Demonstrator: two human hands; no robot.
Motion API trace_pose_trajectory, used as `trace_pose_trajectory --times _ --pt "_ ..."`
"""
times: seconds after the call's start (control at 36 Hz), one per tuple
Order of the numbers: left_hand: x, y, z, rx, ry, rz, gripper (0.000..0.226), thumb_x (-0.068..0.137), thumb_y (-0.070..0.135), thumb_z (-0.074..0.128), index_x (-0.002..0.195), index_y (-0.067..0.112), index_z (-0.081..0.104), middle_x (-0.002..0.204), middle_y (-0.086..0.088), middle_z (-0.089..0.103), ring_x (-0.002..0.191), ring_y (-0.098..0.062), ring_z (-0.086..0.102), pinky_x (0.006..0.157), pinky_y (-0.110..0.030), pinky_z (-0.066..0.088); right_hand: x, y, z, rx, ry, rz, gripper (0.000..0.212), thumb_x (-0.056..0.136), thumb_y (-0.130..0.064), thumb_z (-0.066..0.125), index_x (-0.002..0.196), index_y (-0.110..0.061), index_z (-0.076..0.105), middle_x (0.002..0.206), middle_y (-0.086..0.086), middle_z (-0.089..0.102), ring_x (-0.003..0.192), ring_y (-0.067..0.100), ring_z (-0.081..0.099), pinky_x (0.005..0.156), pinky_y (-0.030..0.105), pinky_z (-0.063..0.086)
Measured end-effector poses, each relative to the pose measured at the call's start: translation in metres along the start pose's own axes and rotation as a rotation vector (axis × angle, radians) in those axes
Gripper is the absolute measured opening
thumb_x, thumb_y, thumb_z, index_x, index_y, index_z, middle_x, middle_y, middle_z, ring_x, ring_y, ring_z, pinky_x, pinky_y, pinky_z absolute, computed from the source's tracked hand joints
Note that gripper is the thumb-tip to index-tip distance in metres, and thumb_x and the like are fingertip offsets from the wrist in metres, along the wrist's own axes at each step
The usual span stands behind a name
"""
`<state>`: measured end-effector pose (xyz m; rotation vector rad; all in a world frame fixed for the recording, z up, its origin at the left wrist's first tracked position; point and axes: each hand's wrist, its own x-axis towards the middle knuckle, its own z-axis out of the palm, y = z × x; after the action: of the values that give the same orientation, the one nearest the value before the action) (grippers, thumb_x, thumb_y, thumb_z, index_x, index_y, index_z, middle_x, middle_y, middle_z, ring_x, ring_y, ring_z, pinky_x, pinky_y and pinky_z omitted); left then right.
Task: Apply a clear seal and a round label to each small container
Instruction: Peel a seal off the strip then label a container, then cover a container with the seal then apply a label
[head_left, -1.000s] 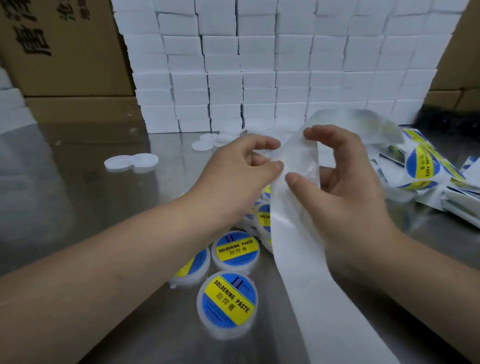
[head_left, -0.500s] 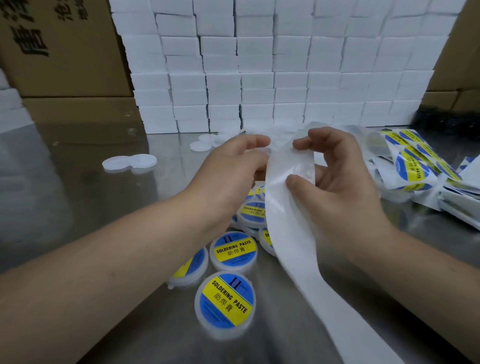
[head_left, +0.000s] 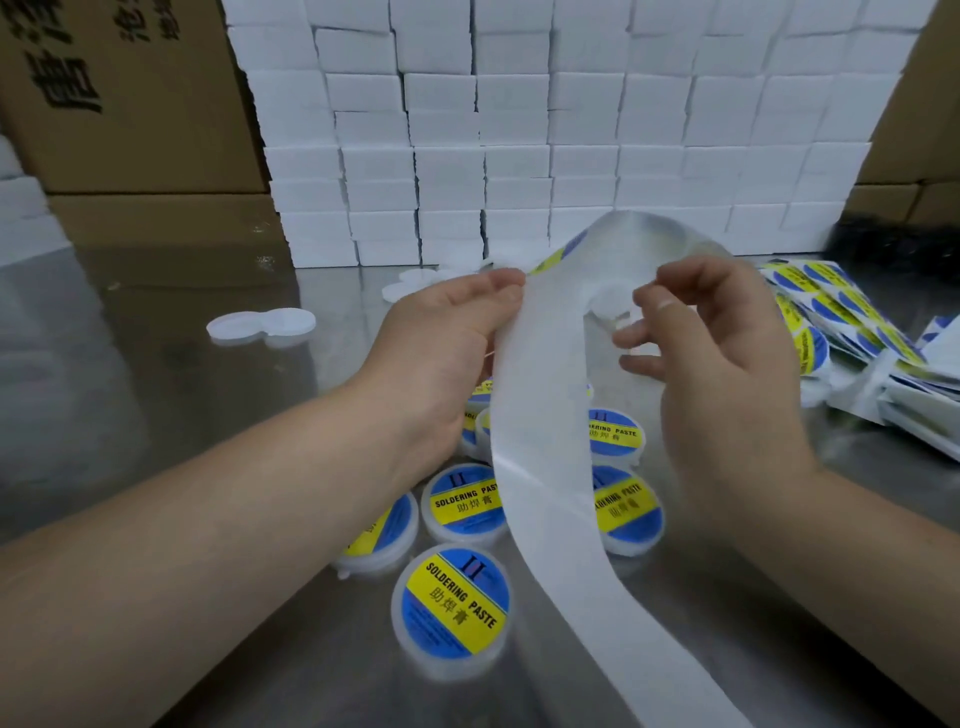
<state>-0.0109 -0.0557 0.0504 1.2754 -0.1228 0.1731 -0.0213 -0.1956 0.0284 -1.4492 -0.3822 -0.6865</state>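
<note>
Pinching the edge of the liner strip (head_left: 540, 415) is the left hand (head_left: 441, 338); the right hand (head_left: 727, 353) pinches a round clear seal (head_left: 609, 306) beside that strip. Containers (head_left: 451, 608) labelled "SOLDERING PASTE" lie beneath the strip.

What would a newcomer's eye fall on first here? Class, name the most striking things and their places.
In the middle, a long white backing strip curves between the left hand, pinching its edge, and the right hand, which seems to pinch a round clear seal. Below lie small containers with blue and yellow labels on the metal table; a wall of white boxes fills the back.
</note>
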Motion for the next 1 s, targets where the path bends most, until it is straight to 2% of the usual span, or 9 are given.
trace_pose_trajectory --times 0.11,0.22,0.28,0.36,0.47,0.61,0.78,0.89,1.0 --pt "-0.004 -0.005 0.001 0.270 -0.023 0.186 0.021 0.082 0.008 0.064 0.067 0.024 0.066 0.067 0.012 0.067 0.064 -0.003 0.060 0.064 -0.018 0.050 0.004 0.007 -0.001 -0.025 -0.078 0.183 0.027 0.068 -0.051 0.049 0.066 -0.028 0.062 0.069 -0.007 0.065 0.066 0.010 0.060 0.073 0.039 0.051" --pt "-0.008 -0.006 -0.001 0.546 -0.078 0.324 0.023 0.077 0.010 0.066 0.069 0.031 0.062 0.060 0.012 0.057 0.057 -0.003 0.054 0.057 -0.019 0.046 0.002 0.005 0.001 -0.043 -0.134 0.206 0.044 0.063 -0.059 0.048 0.072 -0.018 0.063 0.081 0.009 0.066 0.080 0.023 0.063 0.085 0.045 0.050" --pt "-0.009 -0.006 -0.001 0.625 -0.160 0.315 0.024 0.078 0.010 0.064 0.078 0.034 0.058 0.054 0.015 0.055 0.050 0.000 0.052 0.050 -0.014 0.044 0.000 0.002 0.000 -0.044 -0.157 0.181 0.038 0.066 -0.051 0.054 0.074 -0.013 0.058 0.075 0.010 0.062 0.073 0.022 0.060 0.075 0.040 0.051" --pt "-0.011 -0.007 -0.001 0.682 -0.216 0.317 0.026 0.079 0.014 0.063 0.084 0.038 0.054 0.047 0.020 0.053 0.043 0.005 0.049 0.044 -0.007 0.035 -0.003 0.002 0.000 -0.069 -0.205 0.143 0.011 0.069 -0.031 0.059 0.078 -0.031 0.065 0.077 -0.001 0.067 0.072 0.017 0.065 0.065 0.032 0.053" --pt "-0.010 -0.007 -0.002 0.737 -0.193 0.299 0.023 0.082 0.025 0.060 0.092 0.042 0.049 0.050 0.019 0.054 0.048 0.004 0.051 0.046 -0.006 0.037 -0.004 0.000 0.000 -0.031 -0.266 0.123 0.025 0.077 -0.006 0.060 0.086 -0.029 0.064 0.080 0.000 0.069 0.074 0.013 0.065 0.066 0.029 0.054" --pt "0.002 0.004 -0.006 0.756 -0.082 0.207 0.014 0.081 0.026 0.059 0.085 0.037 0.051 0.071 0.010 0.063 0.062 -0.004 0.059 0.043 -0.008 0.038 -0.004 0.003 -0.002 -0.032 -0.245 0.121 0.034 0.083 0.000 0.055 0.079 -0.032 0.066 0.074 -0.006 0.067 0.068 0.005 0.061 0.061 0.019 0.050" --pt "0.039 0.014 -0.020 0.726 0.084 0.137 0.015 0.083 0.018 0.050 0.075 0.028 0.059 0.082 0.003 0.068 0.068 -0.015 0.058 0.055 -0.020 0.043 -0.002 0.004 -0.002 -0.100 -0.158 0.171 0.010 0.076 -0.030 0.053 0.079 -0.027 0.061 0.067 -0.005 0.058 0.064 0.008 0.053 0.061 0.030 0.045" --pt "0.078 0.003 -0.028 0.973 0.126 0.164 0.022 0.088 0.013 0.046 0.096 0.026 0.062 0.097 0.007 0.063 0.073 -0.012 0.055 0.057 -0.020 0.041 -0.003 0.005 -0.001 -0.114 -0.171 0.191 0.014 0.078 -0.035 0.048 0.080 -0.033 0.062 0.066 -0.009 0.057 0.064 0.009 0.052 0.062 0.031 0.044" --pt "0.115 -0.012 -0.030 1.227 0.046 0.108 0.038 0.089 0.010 0.042 0.121 0.023 0.056 0.128 0.000 0.053 0.107 -0.022 0.053 0.078 -0.024 0.042 -0.003 0.008 -0.004 -0.074 -0.169 0.205 0.017 0.074 -0.024 0.044 0.079 -0.027 0.061 0.066 -0.007 0.056 0.061 0.008 0.050 0.055 0.024 0.041"
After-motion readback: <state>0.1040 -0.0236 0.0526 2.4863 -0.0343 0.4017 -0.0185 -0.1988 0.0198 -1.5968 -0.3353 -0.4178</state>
